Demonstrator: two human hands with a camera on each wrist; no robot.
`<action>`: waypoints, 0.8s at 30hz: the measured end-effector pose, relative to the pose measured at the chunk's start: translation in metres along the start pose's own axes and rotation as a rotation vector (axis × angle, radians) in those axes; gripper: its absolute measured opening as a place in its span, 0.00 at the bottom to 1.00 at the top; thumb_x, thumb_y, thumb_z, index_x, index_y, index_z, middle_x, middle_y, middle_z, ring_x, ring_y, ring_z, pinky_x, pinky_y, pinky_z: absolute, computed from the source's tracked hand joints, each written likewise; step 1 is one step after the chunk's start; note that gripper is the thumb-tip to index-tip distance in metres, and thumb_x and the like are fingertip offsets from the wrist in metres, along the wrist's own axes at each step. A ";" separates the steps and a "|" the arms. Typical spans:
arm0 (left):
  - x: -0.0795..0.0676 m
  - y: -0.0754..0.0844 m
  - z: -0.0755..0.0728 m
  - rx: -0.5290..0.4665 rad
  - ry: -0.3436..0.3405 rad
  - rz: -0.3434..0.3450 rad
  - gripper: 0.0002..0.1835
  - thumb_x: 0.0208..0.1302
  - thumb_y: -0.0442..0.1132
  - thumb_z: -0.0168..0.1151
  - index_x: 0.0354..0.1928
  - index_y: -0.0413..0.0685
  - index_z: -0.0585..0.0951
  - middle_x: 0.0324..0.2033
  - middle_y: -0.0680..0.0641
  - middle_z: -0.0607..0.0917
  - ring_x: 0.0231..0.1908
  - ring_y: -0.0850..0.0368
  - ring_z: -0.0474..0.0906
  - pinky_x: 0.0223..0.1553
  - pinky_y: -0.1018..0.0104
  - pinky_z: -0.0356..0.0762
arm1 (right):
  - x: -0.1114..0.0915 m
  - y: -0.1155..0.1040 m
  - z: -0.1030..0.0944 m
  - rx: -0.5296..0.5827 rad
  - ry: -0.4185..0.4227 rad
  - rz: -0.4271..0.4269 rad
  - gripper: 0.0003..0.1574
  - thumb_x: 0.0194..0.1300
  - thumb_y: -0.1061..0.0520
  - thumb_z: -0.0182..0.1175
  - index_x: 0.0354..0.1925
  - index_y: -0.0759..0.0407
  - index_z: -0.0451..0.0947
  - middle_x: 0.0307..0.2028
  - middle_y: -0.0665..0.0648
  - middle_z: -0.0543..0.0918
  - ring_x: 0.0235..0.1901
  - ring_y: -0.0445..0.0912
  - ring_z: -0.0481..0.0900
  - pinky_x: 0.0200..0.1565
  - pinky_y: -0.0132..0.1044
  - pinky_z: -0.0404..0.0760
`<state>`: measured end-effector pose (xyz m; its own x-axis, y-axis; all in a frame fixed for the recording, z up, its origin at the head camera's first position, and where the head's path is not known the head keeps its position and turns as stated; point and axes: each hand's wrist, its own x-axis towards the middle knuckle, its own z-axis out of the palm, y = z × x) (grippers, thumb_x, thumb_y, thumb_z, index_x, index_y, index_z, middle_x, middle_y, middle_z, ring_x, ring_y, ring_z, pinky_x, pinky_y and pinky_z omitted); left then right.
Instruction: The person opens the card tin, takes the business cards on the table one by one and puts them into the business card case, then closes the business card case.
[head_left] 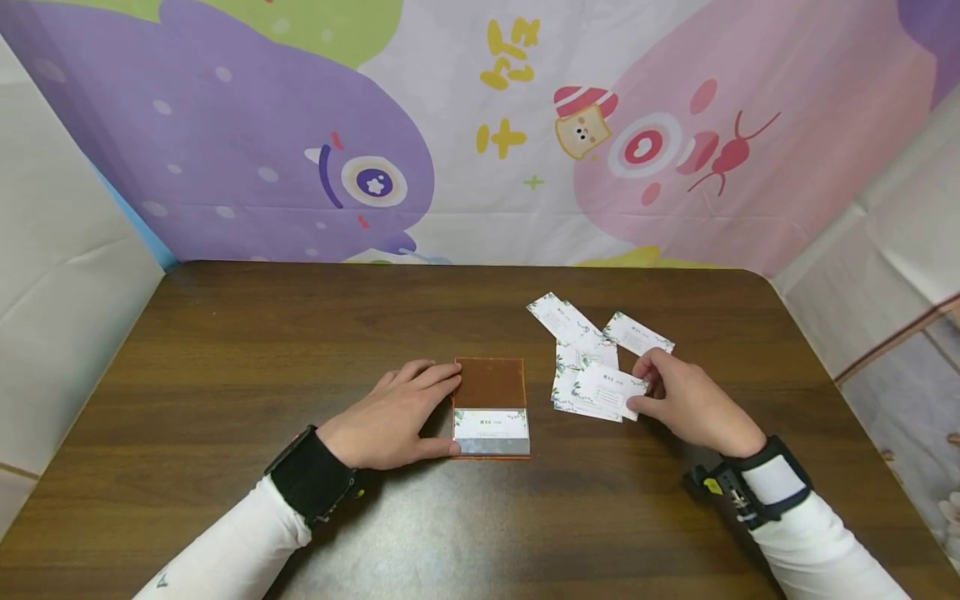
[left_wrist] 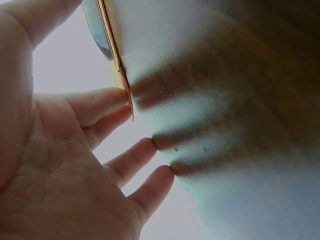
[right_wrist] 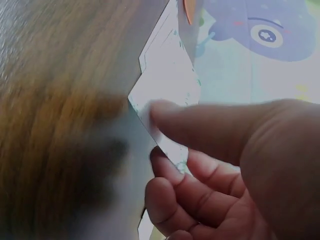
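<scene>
A brown card holder (head_left: 491, 382) lies unfolded on the table, a white business card (head_left: 491, 423) with green leaf print in its lower pocket. My left hand (head_left: 405, 412) rests at the holder's left side, fingers spread, with fingertips on its upper left edge and the thumb at the lower left. In the left wrist view the holder (left_wrist: 123, 75) shows edge-on at the fingertips. My right hand (head_left: 693, 404) pinches the right end of a business card (head_left: 606, 388) between thumb and fingers, over a loose pile of similar cards (head_left: 581, 354). The right wrist view shows the thumb across this card (right_wrist: 172, 147).
Another leaf-printed card (head_left: 637, 333) lies behind the right hand, at the pile's right. The brown wooden table (head_left: 262, 333) ends at a cartoon-printed cloth (head_left: 465, 208) hung behind it. Pale cloth walls stand on both sides.
</scene>
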<state>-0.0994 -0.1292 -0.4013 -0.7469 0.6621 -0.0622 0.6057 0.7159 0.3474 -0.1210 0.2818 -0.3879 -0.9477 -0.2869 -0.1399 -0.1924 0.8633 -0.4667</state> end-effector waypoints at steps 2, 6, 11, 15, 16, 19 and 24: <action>0.000 0.000 0.000 0.002 0.000 0.000 0.49 0.68 0.65 0.70 0.79 0.40 0.68 0.79 0.44 0.65 0.77 0.39 0.58 0.70 0.36 0.65 | 0.000 0.001 -0.001 0.012 0.015 -0.012 0.16 0.67 0.61 0.73 0.46 0.61 0.76 0.32 0.54 0.78 0.32 0.48 0.74 0.35 0.41 0.73; 0.000 -0.001 0.001 0.004 0.002 0.003 0.49 0.68 0.64 0.70 0.79 0.40 0.69 0.79 0.44 0.65 0.77 0.39 0.59 0.70 0.36 0.65 | 0.000 0.003 -0.002 0.022 0.027 -0.029 0.08 0.72 0.64 0.67 0.46 0.61 0.78 0.33 0.54 0.78 0.33 0.48 0.75 0.36 0.41 0.73; 0.000 -0.002 0.001 0.007 0.010 0.010 0.48 0.68 0.64 0.70 0.78 0.39 0.69 0.79 0.44 0.66 0.76 0.39 0.60 0.69 0.36 0.66 | 0.001 0.004 -0.004 0.035 0.032 -0.032 0.05 0.74 0.65 0.64 0.47 0.62 0.79 0.32 0.54 0.79 0.33 0.49 0.75 0.35 0.41 0.73; 0.000 -0.001 0.000 0.002 0.004 0.004 0.48 0.68 0.63 0.70 0.79 0.39 0.69 0.79 0.44 0.66 0.77 0.39 0.59 0.69 0.36 0.65 | 0.001 0.004 -0.006 0.049 0.040 -0.031 0.05 0.74 0.65 0.64 0.47 0.62 0.78 0.32 0.54 0.78 0.32 0.48 0.74 0.33 0.39 0.71; 0.000 -0.001 0.000 0.002 0.003 0.004 0.48 0.68 0.63 0.70 0.79 0.39 0.69 0.79 0.44 0.66 0.77 0.39 0.59 0.69 0.36 0.65 | 0.001 0.004 -0.006 0.054 0.043 -0.033 0.05 0.75 0.65 0.64 0.47 0.62 0.78 0.32 0.54 0.77 0.32 0.48 0.74 0.33 0.38 0.71; 0.000 -0.001 0.000 0.004 -0.001 0.002 0.48 0.68 0.64 0.70 0.79 0.40 0.68 0.79 0.44 0.65 0.77 0.39 0.58 0.70 0.36 0.65 | 0.001 0.003 -0.007 0.062 0.056 -0.043 0.06 0.75 0.65 0.63 0.48 0.62 0.78 0.33 0.54 0.77 0.32 0.48 0.74 0.33 0.38 0.71; 0.001 -0.001 0.000 0.002 -0.004 -0.003 0.49 0.68 0.65 0.69 0.79 0.40 0.68 0.79 0.44 0.65 0.77 0.40 0.58 0.70 0.36 0.64 | 0.003 -0.001 -0.009 0.067 0.082 -0.071 0.06 0.75 0.64 0.63 0.48 0.62 0.79 0.33 0.54 0.78 0.33 0.48 0.74 0.35 0.39 0.71</action>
<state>-0.1005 -0.1296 -0.4016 -0.7478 0.6605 -0.0674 0.6035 0.7185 0.3457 -0.1258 0.2840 -0.3801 -0.9506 -0.3087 -0.0338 -0.2447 0.8117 -0.5304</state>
